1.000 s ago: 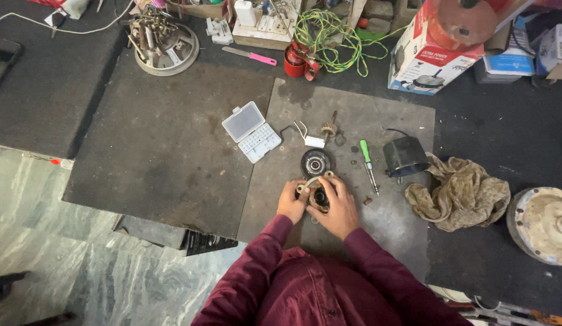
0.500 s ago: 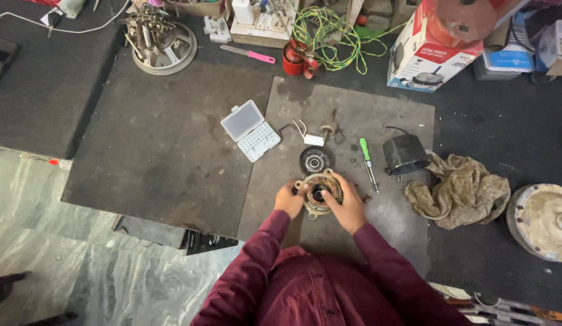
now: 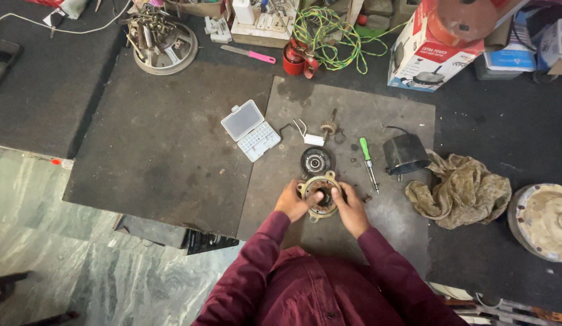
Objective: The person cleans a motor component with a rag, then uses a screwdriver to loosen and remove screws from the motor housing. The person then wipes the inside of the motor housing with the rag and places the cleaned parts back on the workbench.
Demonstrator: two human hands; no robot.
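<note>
A grey floor mat (image 3: 353, 121) carries the work. At its far right corner stands a red-and-white carton (image 3: 423, 57), picture side up. Near the mat's near edge, the left hand (image 3: 291, 201) and right hand (image 3: 351, 208) close around a round motor housing (image 3: 319, 194), steadying it flat; a green screwdriver (image 3: 368, 158) lies close by.

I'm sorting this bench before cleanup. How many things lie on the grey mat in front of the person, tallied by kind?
Round motor parts: 2, the housing under both hands and the black disc
Green-handled screwdriver: 1
Geared shaft: 1
Small white block: 1
Total: 5
</note>
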